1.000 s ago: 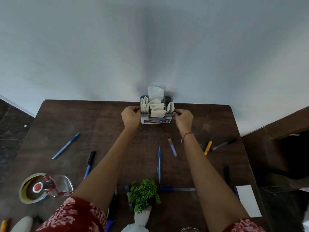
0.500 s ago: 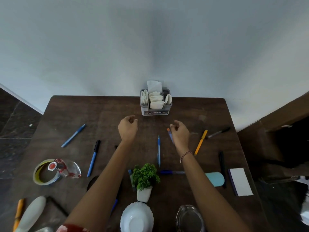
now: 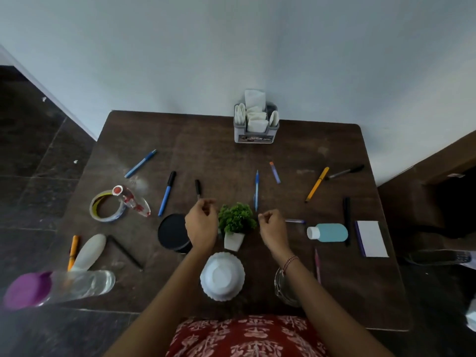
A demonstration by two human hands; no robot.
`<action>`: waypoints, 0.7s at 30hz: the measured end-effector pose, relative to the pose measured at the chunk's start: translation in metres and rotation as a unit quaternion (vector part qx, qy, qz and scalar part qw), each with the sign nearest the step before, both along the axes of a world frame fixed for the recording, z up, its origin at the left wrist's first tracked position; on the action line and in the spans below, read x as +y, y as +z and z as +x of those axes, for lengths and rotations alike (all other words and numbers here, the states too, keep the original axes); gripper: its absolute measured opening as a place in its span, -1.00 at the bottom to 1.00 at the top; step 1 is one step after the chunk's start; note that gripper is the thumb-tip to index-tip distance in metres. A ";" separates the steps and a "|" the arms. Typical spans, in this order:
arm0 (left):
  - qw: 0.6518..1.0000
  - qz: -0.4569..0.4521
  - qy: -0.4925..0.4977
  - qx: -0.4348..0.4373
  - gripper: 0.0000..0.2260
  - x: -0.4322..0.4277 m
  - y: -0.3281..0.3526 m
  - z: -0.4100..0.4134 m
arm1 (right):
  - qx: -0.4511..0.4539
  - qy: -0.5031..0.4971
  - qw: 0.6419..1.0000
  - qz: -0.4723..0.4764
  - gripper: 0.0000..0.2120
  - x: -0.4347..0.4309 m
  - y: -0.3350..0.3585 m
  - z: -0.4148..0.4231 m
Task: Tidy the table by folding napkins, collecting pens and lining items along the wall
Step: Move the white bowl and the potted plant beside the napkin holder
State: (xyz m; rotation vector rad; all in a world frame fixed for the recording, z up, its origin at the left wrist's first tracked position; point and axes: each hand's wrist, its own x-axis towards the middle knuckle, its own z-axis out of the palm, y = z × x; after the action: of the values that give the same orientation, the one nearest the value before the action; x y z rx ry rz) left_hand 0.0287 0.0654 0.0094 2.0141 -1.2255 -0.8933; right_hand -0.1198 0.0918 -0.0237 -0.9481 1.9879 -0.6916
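Napkin holder: grey napkin holder at the far edge of the bench, against the wall. Folded white napkins stand in its compartments, one taller at the back.
Left grip: the left grip has its fingers loosely curled and holds nothing. It is just left of the small plant.
Right grip: the right grip is also loosely curled and empty, just right of the plant.
Pens: they lie loose and apart on the bench — light blue pen, blue marker, slim blue pen, yellow pen, black marker.
Bottles: the clear bottle with a purple cap lies on its side at the near left, blurred. The pale blue bottle lies beside the notepad. Contents of both cannot be told.
Bowl: white bowl between the forearms — upright or upturned, unclear.
Hidden: the glass dish is partly under the right forearm, and the black lid is partly behind the left grip.
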 end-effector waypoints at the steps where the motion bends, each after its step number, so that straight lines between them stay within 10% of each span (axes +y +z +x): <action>1: 1.000 -0.006 -0.007 0.008 -0.83 0.009 0.000 0.000 | -0.010 0.009 1.000 0.018 -0.92 0.009 -0.006 0.004; 21: 1.000 -0.015 -0.023 -0.011 -0.84 0.110 -0.039 0.016 | 0.026 0.168 0.975 0.143 -0.76 0.056 -0.019 0.037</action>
State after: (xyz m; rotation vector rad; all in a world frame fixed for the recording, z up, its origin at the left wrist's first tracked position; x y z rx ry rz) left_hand 0.0450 0.1758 -0.0297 1.9843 -1.2948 -0.8724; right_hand -0.0831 0.1477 -0.0426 -1.0959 1.8456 -0.1887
